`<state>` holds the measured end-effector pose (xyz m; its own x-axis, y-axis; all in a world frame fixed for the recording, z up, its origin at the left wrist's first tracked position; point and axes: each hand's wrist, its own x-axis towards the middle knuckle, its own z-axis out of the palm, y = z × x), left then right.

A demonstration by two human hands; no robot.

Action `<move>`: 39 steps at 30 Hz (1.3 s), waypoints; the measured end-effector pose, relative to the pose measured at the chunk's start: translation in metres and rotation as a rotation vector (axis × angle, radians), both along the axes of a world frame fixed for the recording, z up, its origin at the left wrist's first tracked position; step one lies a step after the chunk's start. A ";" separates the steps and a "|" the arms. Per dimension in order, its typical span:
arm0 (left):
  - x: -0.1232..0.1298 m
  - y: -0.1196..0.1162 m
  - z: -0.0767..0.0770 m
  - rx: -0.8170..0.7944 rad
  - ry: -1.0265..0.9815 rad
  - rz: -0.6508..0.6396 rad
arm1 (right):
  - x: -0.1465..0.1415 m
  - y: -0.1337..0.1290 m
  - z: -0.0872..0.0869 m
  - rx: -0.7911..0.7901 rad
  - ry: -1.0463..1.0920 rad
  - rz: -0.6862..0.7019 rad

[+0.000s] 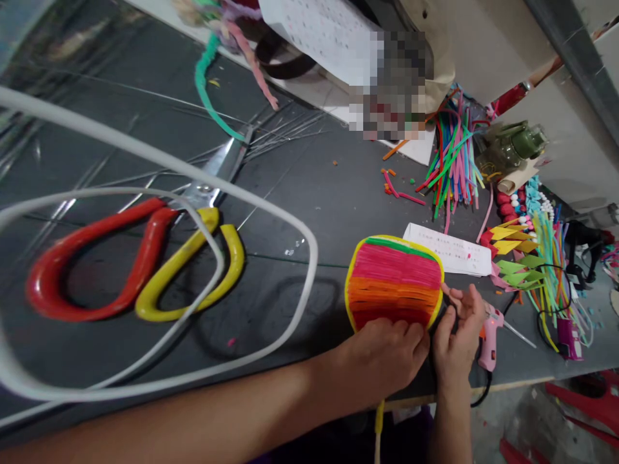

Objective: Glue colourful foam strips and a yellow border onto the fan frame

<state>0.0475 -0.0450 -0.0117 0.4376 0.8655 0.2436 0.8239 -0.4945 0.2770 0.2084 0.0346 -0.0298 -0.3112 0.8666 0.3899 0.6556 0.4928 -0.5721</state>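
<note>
A hand fan [394, 283] with a yellow rim, filled with rows of pink, orange and red strips and a green one at the top, lies face up at the table's front edge. Its yellow stick handle [380, 422] points down toward me. My left hand [389, 357] is closed over the lower red part, knuckles up; its fingertips are hidden. Beside the right rim is my right hand [457, 328], fingers apart and half curled, one fingertip touching or very near the rim. A pink glue gun [491, 338] lies just right of that hand.
Large scissors [207, 183] with red and yellow handles lie on the left, behind loops of white cord [309, 258]. Thin wires [285, 138] spread at the back. Bundled colored stems [457, 158], a written paper strip [449, 251], a green bottle [520, 145] and folded paper pieces [515, 258] stand right.
</note>
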 end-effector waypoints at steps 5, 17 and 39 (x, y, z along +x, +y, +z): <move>-0.002 0.000 0.002 -0.002 -0.004 -0.005 | 0.000 0.000 0.000 -0.018 -0.036 -0.017; 0.001 0.001 -0.004 0.032 0.006 -0.016 | 0.002 0.000 -0.002 -0.002 -0.002 -0.036; -0.015 0.009 0.023 -0.207 -0.007 -0.002 | 0.097 -0.040 0.043 0.298 -0.124 -0.317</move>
